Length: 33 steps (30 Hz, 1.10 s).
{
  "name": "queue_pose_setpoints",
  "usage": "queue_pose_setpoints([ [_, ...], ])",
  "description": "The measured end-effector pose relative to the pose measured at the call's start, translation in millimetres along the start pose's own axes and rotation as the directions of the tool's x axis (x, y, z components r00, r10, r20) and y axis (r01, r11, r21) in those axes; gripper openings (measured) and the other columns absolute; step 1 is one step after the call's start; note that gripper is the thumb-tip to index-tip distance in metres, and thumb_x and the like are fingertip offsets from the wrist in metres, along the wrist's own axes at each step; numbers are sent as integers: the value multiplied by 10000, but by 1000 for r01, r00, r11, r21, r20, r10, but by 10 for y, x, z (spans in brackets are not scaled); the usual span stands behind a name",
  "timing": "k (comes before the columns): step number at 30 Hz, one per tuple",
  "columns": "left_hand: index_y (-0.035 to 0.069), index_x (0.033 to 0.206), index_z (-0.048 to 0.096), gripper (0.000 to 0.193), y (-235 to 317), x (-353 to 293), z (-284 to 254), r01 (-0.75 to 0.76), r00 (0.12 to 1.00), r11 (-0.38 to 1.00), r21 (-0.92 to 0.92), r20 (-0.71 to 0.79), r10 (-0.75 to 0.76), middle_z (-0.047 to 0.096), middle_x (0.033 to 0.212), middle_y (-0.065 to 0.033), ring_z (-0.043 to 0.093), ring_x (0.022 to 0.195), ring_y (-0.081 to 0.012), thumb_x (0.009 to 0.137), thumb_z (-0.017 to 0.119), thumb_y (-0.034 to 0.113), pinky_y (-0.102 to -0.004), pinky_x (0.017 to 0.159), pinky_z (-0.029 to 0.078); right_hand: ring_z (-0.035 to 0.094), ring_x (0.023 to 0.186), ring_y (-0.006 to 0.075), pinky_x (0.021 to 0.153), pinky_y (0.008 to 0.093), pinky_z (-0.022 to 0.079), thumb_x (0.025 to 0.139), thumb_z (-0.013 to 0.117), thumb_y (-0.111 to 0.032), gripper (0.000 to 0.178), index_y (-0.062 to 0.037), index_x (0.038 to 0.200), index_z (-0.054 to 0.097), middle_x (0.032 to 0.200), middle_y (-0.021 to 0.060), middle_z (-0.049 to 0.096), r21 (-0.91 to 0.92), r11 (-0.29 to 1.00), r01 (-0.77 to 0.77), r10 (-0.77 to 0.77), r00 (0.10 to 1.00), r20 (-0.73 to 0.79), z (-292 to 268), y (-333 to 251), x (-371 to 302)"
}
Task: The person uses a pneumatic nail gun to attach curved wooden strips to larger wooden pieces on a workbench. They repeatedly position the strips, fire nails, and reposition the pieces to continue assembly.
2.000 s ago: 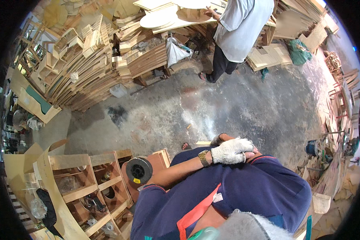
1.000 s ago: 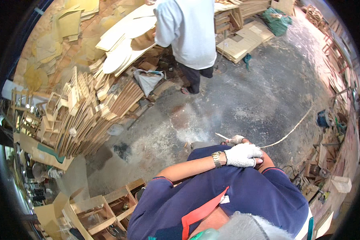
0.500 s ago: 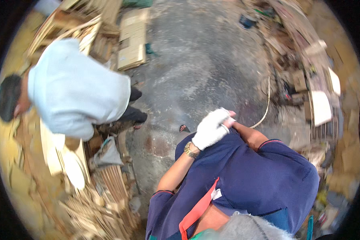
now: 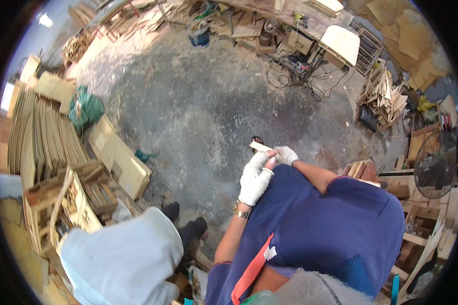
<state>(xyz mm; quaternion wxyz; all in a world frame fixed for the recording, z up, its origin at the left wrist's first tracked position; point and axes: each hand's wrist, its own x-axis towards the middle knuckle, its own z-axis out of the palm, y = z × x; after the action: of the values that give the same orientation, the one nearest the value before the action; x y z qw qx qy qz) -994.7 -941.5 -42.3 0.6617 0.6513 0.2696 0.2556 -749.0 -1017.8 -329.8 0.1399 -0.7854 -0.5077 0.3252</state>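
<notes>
A short, pale wooden strip (image 4: 260, 147) sticks out in front of my waist. My left hand (image 4: 255, 182), in a white fingerless glove with a gold watch at the wrist, has its fingers closed at the strip. My right hand (image 4: 287, 155), also white-gloved, is curled round the strip's other end, beside my left fingertips. The part of the strip between my hands is mostly covered by fingers. Just beyond the strip, my sandalled foot (image 4: 257, 139) shows on the grey floor (image 4: 203, 101).
A person in a light blue top (image 4: 122, 254) bends at lower left. Past them are stacked boards (image 4: 40, 132), a flat panel (image 4: 118, 157) and a green sack (image 4: 86, 108). Cables (image 4: 320, 94) trail by a white-topped stand (image 4: 340, 44). A fan (image 4: 435, 165) stands at right.
The view has swung to the right, so the co-worker now appears lower. My right glove and the wooden strip have come into sight; my left hand stays in front of my waist.
</notes>
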Motion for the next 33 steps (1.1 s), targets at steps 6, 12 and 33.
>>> queue_pose_setpoints([
  [6,2,1267,698,287,-5,817,-115,48,984,991,123,163,-68,719,1179,-78,640,1145,-177,1058,603,176,-326,1008,483,685,1128,436,932,509,537,919,604,-629,556,-169,1198,746,1152,189,752,126,975,183,-193,979,72,129,333,718],
  [12,18,1269,712,301,-197,1778,-396,-30,997,999,42,67,27,727,1177,-66,630,1107,-151,1068,601,213,-309,994,473,728,936,432,789,519,566,897,663,-655,560,-114,1014,752,982,210,759,38,994,100,-103,991,87,-1371,-314,1630],
  [33,-49,1246,691,397,-557,5330,-1786,32,923,942,-333,-353,-156,747,1087,-97,668,964,-141,1079,617,304,-301,883,509,735,935,378,771,441,567,981,632,-300,298,-78,1157,721,976,209,729,373,867,330,-301,944,-136,-3452,-2434,4205],
])
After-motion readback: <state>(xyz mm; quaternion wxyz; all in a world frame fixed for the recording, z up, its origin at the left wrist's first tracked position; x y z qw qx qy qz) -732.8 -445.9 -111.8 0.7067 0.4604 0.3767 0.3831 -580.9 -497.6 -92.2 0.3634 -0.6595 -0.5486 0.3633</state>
